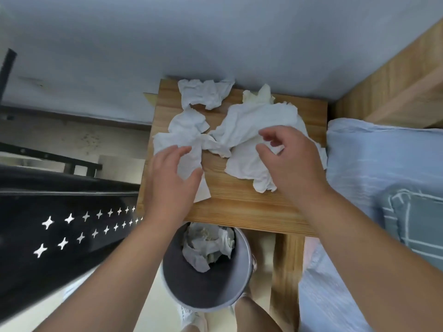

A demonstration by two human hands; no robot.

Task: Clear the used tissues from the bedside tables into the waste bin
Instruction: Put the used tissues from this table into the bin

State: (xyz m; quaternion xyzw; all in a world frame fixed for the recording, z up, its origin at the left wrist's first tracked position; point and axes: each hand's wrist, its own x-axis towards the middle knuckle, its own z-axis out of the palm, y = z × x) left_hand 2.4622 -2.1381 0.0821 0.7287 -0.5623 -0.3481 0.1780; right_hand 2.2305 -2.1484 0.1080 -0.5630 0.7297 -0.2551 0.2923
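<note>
- Straight down onto a wooden table (239, 212), back edge against a pale wall (167, 44).
- Four crumpled tissues loose on top:
  - back tissue (203, 93) by the wall
  - left tissue (184, 130) along the left edge
  - big tissue (254, 123) across the middle and right
  - yellowish tissue (260, 94) poking out behind the big one
- Left hand (171, 183) down over the near end of the left tissue, fingers spread and gently curved, thumb out to the right. Wide open, nothing gripped, white paper showing between fingers and thumb.
- Right hand (292, 164) over the big tissue, fingers bent into a loose claw, thumb and forefinger apart with paper in the gap. Not closed on anything.
- Hard to tell from this angle whether those fingertips touch the paper or hover just above it.
- Left tissue and big tissue meeting at a twisted point between the two hands.
- Bin (191, 286) on the floor right at the table's near edge, below and between the forearms, upright, dark grey inside.
- Inside, a crumpled bin heap (203, 245) of more tissues, piled at the far side, partly under the table's edge.
- Bed (354, 164) close up against the table's right side, blue sheet, grey pillow (422, 219) with white lines.
- Wooden headboard (395, 75) at upper right.
- Black panel (36, 259) on the left, two rows of white stars across it.
- Bare knee (254, 315) and white shoe (191, 317) at the bottom, just beside the bin.
</note>
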